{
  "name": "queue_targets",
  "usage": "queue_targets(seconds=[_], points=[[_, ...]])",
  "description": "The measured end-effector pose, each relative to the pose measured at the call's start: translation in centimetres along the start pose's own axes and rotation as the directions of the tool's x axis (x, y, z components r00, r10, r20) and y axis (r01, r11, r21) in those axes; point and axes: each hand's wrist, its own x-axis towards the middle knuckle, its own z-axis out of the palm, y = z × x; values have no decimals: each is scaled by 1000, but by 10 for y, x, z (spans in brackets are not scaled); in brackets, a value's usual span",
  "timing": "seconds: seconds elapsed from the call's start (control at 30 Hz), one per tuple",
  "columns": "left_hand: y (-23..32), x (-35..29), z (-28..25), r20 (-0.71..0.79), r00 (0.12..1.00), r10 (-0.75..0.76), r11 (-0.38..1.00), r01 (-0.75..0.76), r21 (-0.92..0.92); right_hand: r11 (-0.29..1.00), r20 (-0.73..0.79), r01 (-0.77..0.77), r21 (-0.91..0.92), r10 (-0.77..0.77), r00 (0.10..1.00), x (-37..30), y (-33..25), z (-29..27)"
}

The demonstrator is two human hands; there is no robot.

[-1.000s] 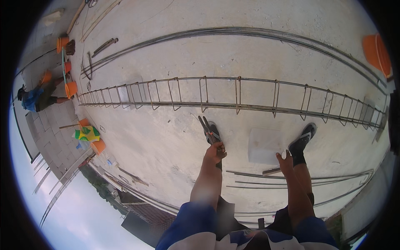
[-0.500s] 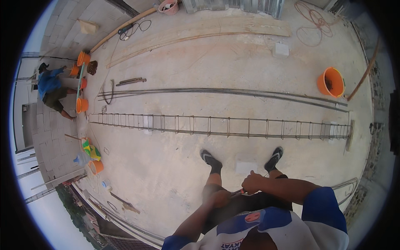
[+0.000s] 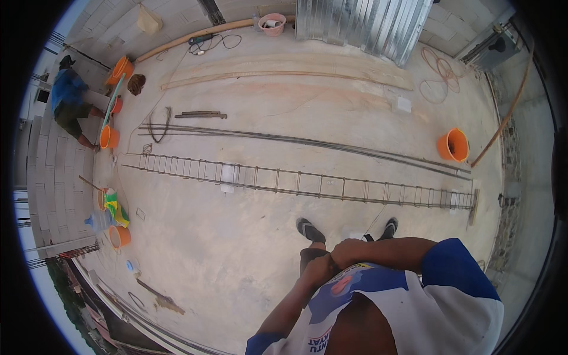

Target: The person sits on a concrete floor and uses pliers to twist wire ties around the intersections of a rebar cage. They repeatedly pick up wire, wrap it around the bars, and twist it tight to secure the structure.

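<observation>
My left hand (image 3: 321, 270) and my right hand (image 3: 348, 253) are close together in front of my waist, fingers curled. Whatever they hold is hidden behind the fingers. A small dark piece (image 3: 368, 238) shows just past my right hand, too small to name. Beyond my feet lies a long ladder-like cage of steel rebar and stirrups (image 3: 319, 184), resting on pale blocks, one of them a white block (image 3: 229, 174) under its left half. Neither hand touches the cage.
Loose rebar rods (image 3: 307, 142) lie behind the cage. An orange bucket (image 3: 454, 145) stands right, beside a leaning pole (image 3: 507, 115). Corrugated metal sheets (image 3: 361, 29), a plank (image 3: 284, 74) and an angle grinder (image 3: 200, 39) are farther back. A person in blue (image 3: 70, 94) works at the left wall.
My hands have come together; before, they were apart with a red-handled tool between them. The view has tilted up, showing more of the back wall and metal sheets.
</observation>
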Motion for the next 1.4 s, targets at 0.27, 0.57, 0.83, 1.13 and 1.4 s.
queue_targets(seconds=[0.27, 0.57, 0.83, 1.13, 1.4], points=[[-38, -42, -30, -88, 994, -66, 961, 39, -274, 945, -171, 42, -323, -102, 980, 38, -65, -48], [-13, -36, -111, -81, 952, -296, 892, 245, -381, 900, -45, 221, -376, -256, 966, 57, -50, -137], [-40, 24, -145, -20, 831, -556, 762, 500, -412, 891, 104, 295, -344, -276, 955, 141, 103, -306], [-46, 194, -26, 21, 472, -881, 322, 633, -704, 930, -555, -220, 296, 354, 752, 449, 487, -426], [-58, 198, 190, 468, 103, -878, -42, 956, -290, 976, -666, -194, 97, 209, 716, 622, 576, -464]])
